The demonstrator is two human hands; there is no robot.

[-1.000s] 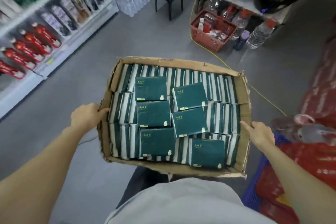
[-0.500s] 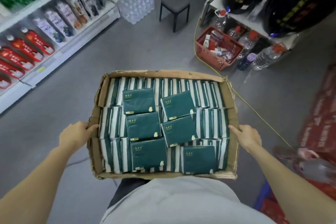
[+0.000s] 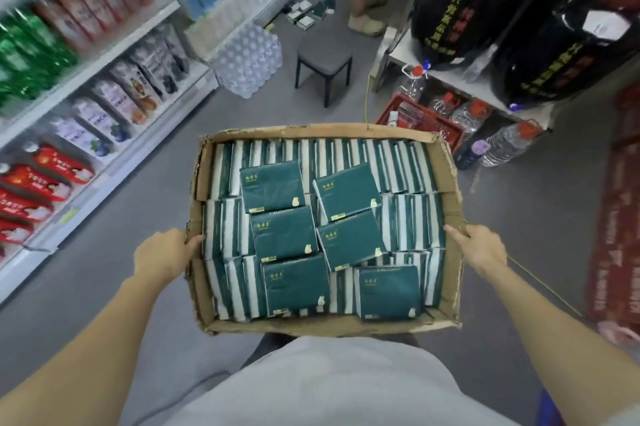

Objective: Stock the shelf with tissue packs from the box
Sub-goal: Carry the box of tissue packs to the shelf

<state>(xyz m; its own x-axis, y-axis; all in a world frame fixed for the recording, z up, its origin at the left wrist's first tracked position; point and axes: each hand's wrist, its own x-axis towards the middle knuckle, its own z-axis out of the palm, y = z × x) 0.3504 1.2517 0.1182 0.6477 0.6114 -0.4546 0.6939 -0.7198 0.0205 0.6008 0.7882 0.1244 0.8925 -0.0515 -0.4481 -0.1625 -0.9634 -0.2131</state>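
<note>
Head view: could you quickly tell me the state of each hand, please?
Left hand: closed, gripping the cardboard box by its left wall.
Right hand: closed, gripping its right wall.

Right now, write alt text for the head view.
A person holds an open cardboard box packed with dark green tissue packs, left hand and right hand gripping its side walls. Stocked shelves line the left of a grey aisle; a stool stands ahead.

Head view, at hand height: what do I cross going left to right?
Red pouches → left hand → cardboard box holding the tissue packs → right hand → red goods at the far right.
</note>
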